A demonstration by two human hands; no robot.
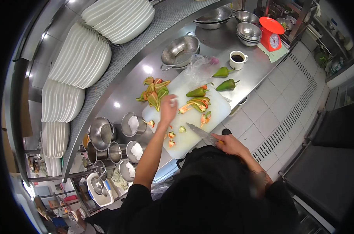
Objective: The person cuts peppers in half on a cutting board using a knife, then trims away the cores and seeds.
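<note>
My right hand (pixel 228 144) is closed around the handle of a knife (pixel 200 132), whose blade points up and left over the near edge of a white cutting board (pixel 192 143). My left hand (pixel 169 108) is above the board's left side, beside a pile of cut green and reddish peppers (pixel 156 92). Its fingers are blurred, and whether they hold anything is unclear. Cut pepper pieces (pixel 195 104) and a whole pepper (pixel 197 92) lie on the board. Several pepper tops with stems (pixel 171 135) are scattered near my left forearm. Two green peppers (pixel 227 85) rest beyond the board.
A clear plastic bag (pixel 200 72) and a metal colander (pixel 180 50) are behind the board. A cup of dark liquid (pixel 238 60) and a red scale (pixel 271 34) stand farther right. Metal pots (pixel 131 124) are at left, below a shelf of stacked white plates (pixel 83 56).
</note>
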